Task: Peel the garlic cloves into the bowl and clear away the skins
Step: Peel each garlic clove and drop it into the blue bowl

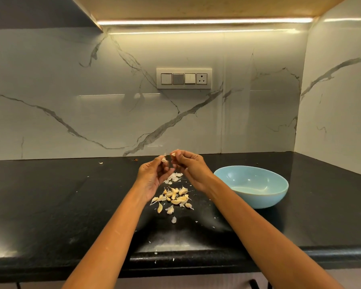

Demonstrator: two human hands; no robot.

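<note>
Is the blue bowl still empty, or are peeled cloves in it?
Empty: the blue bowl shows only bare glossy interior. The garlic cloves lie on the counter beside it.

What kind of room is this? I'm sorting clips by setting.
Most likely a home kitchen: a black stone countertop under a marble-look backsplash, a wall switch panel, and garlic cloves beside a blue bowl.

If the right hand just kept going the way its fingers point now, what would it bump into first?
The right hand, pinching a garlic piece, points leftward at the left hand, which holds another bit. It would probably meet the left hand's fingertips first; depth between them is unclear from this one view.
</note>
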